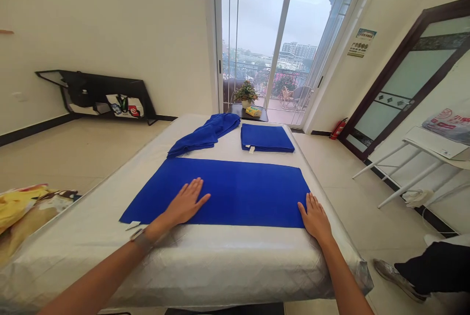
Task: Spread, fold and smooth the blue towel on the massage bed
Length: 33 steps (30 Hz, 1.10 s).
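So there's a blue cloth (235,187) laid out flat in a wide rectangle across the near half of a bed (235,256), which has a shiny clear cover on it. A white tag (132,226) pokes out at the cloth's near left corner. The left hand (186,202) is palm down on the cloth, left of the middle, fingers stretched out and not pinching anything. There's a band (141,237) on that wrist. The right hand (316,214) is at the cloth's right edge — also flat and unclenched, thumb reaching over the blue.

Just past the cloth, a rumpled blue bundle (205,133) lies off to the left, and a neat blue stack (267,137) with its own white tag sits to the right. Beyond the bed there's a little dark table with a potted plant (246,92) and a yellow packet (253,111), right by the sliding glass door (253,26). Over on the right — a red fire extinguisher (338,129) by the wall, plus somebody's shoe (398,278) near the bed corner.
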Tool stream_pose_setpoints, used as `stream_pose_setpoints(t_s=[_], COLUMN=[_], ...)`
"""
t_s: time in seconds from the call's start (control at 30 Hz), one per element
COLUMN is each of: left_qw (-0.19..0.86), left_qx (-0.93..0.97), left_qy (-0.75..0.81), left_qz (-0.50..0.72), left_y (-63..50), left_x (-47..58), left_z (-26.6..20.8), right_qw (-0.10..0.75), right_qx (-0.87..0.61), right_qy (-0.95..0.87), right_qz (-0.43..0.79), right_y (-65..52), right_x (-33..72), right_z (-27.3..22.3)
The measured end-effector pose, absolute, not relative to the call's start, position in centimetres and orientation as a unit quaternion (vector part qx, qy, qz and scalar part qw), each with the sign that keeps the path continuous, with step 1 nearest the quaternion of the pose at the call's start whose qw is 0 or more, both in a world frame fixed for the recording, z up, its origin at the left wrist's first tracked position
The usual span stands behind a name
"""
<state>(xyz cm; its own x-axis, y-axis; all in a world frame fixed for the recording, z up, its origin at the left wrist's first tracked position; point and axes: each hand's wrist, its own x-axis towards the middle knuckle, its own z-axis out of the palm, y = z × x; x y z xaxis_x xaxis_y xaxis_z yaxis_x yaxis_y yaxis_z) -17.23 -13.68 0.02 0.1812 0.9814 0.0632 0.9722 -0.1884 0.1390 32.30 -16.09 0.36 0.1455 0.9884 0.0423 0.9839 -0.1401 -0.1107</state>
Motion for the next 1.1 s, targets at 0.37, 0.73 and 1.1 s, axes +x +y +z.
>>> stream_pose_setpoints(t_s=[0.37,0.73,1.1], left_qw=[-0.032,0.005,-0.005], left_qx=[0.684,0.657,0.657], left_qy=[0.726,0.748,0.747], left_qz=[0.069,0.096,0.105], left_y=[-18.2,-18.5,-18.5], left_x=[-33.3,-31.4,-30.9], left_z=[-3.1,-1.8,-1.8], right_qw=[0.028,0.107,0.034], right_qx=[-0.756,-0.606,-0.618], right_qy=[-0.654,-0.788,-0.781], right_qz=[0.013,0.021,0.086], right_y=[-15.8,-12.6,-8.6], right_x=[32.9,15.6,12.9], right_z=[0.2,6.7,2.3])
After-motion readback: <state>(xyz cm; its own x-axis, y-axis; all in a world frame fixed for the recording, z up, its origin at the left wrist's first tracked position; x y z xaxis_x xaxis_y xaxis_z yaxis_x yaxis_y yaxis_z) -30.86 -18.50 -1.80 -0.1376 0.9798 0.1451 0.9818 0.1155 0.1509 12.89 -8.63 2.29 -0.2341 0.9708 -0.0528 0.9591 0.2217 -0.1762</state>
